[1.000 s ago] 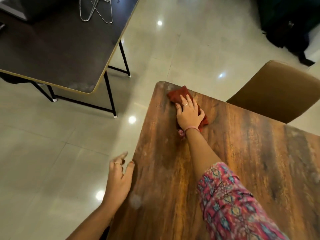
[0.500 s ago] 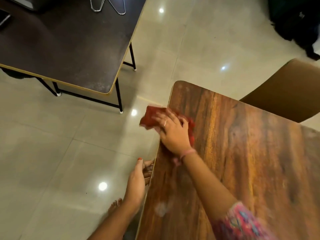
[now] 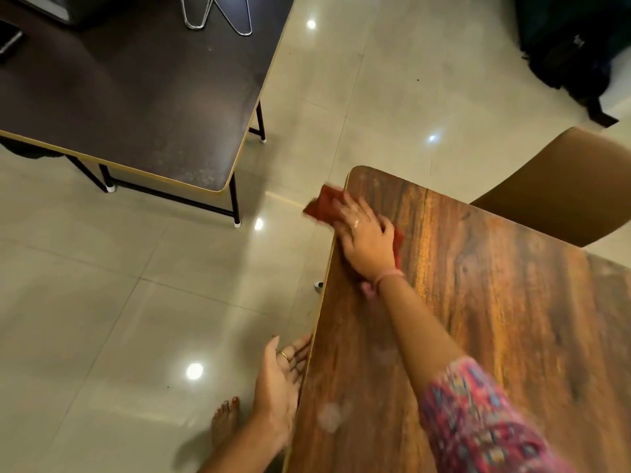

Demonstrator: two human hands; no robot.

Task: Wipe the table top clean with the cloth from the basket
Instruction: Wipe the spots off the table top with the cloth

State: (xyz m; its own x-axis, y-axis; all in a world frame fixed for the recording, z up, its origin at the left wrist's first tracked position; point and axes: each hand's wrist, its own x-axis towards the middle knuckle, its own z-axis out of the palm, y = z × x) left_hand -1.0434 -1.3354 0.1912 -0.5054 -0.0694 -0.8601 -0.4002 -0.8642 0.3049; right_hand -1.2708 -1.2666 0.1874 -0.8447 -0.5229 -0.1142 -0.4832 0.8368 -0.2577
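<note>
A wooden table top [image 3: 495, 319] with dark grain fills the right half of the view. My right hand [image 3: 367, 242] presses a red cloth [image 3: 326, 204] flat at the table's far left corner, and part of the cloth hangs over the left edge. My left hand [image 3: 281, 377] is cupped, palm up, against the table's left edge nearer to me, with nothing visible in it. A pale dusty smear [image 3: 329, 418] lies on the wood near the left edge. No basket is in view.
A dark table [image 3: 136, 107] on black legs stands at the upper left, with a wire object [image 3: 218, 11] on it. A tan chair [image 3: 560, 189] sits behind the wooden table. A dark bag [image 3: 573, 49] is at the top right. My bare foot [image 3: 225, 418] rests on the tiled floor.
My right hand swept the cloth from the far corner toward the left edge and over it, then slid it back up along the edge. My left hand turned palm up beside the edge.
</note>
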